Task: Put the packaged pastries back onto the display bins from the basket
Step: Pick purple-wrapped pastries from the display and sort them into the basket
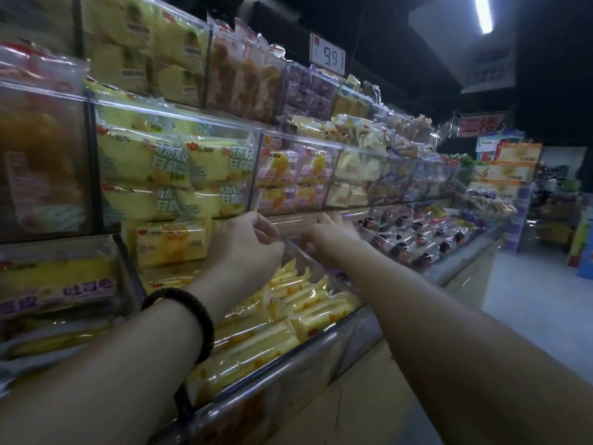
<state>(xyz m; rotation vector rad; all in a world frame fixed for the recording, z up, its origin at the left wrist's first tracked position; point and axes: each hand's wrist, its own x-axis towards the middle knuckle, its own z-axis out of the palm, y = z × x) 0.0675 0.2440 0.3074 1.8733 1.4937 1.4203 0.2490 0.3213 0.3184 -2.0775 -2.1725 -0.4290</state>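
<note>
Dark black ceiling (401, 43), one white fluorescent tube light (484, 12) top right. Pale grey smooth floor (529, 300) on the right. Far end: red hanging sign (481, 123), metal stair railing (446, 130), stacked orange cartons (513, 165). White red-framed "9.9" price card (328, 54) upper middle.

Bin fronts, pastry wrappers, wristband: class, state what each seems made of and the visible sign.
Bin fronts: clear rigid plastic, probably acrylic; packs show through, edges glint. Pastry wrappers: thin glossy plastic film; crinkled highlights. Wristband: dark, matte, ribbed, perhaps braided cord or beads; too blurred to settle.
</note>
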